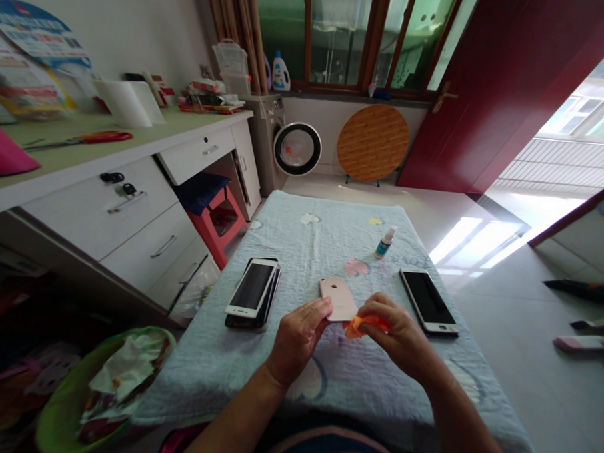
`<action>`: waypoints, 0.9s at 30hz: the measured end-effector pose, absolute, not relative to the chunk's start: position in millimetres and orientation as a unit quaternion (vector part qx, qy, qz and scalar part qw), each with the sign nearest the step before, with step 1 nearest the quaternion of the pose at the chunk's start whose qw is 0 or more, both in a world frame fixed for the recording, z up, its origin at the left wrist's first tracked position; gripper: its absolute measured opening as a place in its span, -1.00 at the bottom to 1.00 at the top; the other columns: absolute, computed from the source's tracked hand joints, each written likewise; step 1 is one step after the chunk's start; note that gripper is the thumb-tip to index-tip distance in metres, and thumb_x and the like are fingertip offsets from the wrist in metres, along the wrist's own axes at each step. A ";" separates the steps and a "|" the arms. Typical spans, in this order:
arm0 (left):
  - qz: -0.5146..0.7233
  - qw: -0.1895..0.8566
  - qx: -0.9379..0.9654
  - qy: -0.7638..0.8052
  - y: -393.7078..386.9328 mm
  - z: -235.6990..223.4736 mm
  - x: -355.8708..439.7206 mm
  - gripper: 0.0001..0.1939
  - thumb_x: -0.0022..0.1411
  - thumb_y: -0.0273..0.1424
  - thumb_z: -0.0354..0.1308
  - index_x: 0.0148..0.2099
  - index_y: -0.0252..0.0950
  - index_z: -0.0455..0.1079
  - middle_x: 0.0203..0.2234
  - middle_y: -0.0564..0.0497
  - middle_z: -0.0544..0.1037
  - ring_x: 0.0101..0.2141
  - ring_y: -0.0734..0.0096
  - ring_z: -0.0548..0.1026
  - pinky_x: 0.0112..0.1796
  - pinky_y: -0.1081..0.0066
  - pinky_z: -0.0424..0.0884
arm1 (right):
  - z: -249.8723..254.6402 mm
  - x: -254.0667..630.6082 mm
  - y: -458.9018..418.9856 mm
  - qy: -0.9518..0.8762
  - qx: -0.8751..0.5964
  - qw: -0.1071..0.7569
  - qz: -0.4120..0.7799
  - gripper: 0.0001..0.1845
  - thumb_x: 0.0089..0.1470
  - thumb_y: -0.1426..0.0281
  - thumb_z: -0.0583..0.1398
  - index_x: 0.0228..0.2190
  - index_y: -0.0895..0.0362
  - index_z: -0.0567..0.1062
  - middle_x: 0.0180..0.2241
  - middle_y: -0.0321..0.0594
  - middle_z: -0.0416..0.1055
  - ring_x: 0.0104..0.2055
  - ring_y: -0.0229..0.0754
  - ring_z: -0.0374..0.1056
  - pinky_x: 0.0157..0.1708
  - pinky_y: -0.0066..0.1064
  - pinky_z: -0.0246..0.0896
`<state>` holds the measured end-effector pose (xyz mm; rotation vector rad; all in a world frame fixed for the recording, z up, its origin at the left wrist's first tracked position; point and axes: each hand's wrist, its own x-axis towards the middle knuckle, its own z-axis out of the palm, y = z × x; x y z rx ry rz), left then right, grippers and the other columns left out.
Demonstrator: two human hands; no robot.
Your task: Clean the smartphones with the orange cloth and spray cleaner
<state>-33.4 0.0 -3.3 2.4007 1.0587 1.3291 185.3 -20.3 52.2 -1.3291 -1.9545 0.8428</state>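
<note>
A rose-gold smartphone [339, 297], its back with the apple logo turned up, is gripped along its left edge by my left hand [301, 335]. My right hand [394, 326] pinches a crumpled orange cloth [359, 326] against the phone's lower right corner. To the left, a white smartphone [254, 286] lies screen up on top of a dark phone or case [268, 308]. Another white-framed phone [429, 301] rests screen up at the right. Beyond my right hand stands a small spray bottle [385, 243] with a blue label.
A pale blue quilted cloth [293, 247] covers the table. Left are a white desk [131, 220], a red stool [219, 223] and a green basket [65, 424] of waste. A washing machine [266, 148] with its door open and a round wooden tabletop [373, 143] stand at the back.
</note>
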 end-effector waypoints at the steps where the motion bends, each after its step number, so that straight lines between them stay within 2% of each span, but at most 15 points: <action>1: 0.449 0.103 0.813 0.357 0.3 -4.3 -33.6 -0.75 0.36 -0.43 0.04 0.05 -0.24 0.38 -0.06 -0.08 0.58 -0.04 0.31 0.55 -0.03 0.30 0.50 | 50.8 182.8 -19.9 -0.740 -0.504 0.313 0.318 -0.88 0.18 0.39 0.15 -0.36 0.06 0.50 -0.34 -0.25 0.31 -0.26 -0.19 0.29 -0.22 -0.35 0.19; 8: 0.432 0.111 0.826 0.345 1.8 -7.9 -34.2 -0.74 0.36 -0.44 0.03 0.07 -0.27 0.37 -0.05 -0.10 0.57 -0.02 0.30 0.53 0.00 0.27 0.49 | 55.1 162.1 -24.8 -0.759 -0.512 0.296 0.272 -0.85 0.17 0.46 0.15 -0.41 0.06 0.49 -0.36 -0.27 0.27 -0.29 -0.21 0.27 -0.26 -0.37 0.17; 14: 0.432 0.088 0.830 0.343 1.6 -8.0 -32.7 -0.76 0.39 -0.42 -0.01 0.05 -0.27 0.38 -0.07 -0.08 0.58 -0.04 0.33 0.54 0.00 0.29 0.49 | 57.4 141.0 -23.8 -0.796 -0.514 0.266 0.177 -0.86 0.13 0.48 0.19 -0.45 0.07 0.45 -0.36 -0.22 0.30 -0.25 -0.13 0.21 -0.22 -0.27 0.15; 20: 0.441 0.062 0.832 0.331 1.9 -8.8 -31.6 -0.72 0.39 -0.39 0.00 0.09 -0.33 0.35 -0.10 -0.11 0.59 -0.07 0.31 0.56 -0.02 0.30 0.50 | 50.5 127.3 -24.7 -0.790 -0.518 0.283 0.164 -0.86 0.08 0.55 0.20 -0.35 0.06 0.48 -0.33 -0.21 0.32 -0.23 -0.10 0.20 -0.19 -0.24 0.13; 27: 0.433 0.092 0.833 0.331 2.3 -6.5 -31.7 -0.77 0.38 -0.44 0.01 0.03 -0.29 0.39 -0.07 -0.08 0.58 -0.03 0.35 0.53 0.00 0.31 0.48 | 52.2 141.8 -28.2 -0.770 -0.539 0.294 0.172 -0.86 0.07 0.56 0.18 -0.43 0.08 0.43 -0.36 -0.23 0.32 -0.25 -0.11 0.21 -0.19 -0.25 0.11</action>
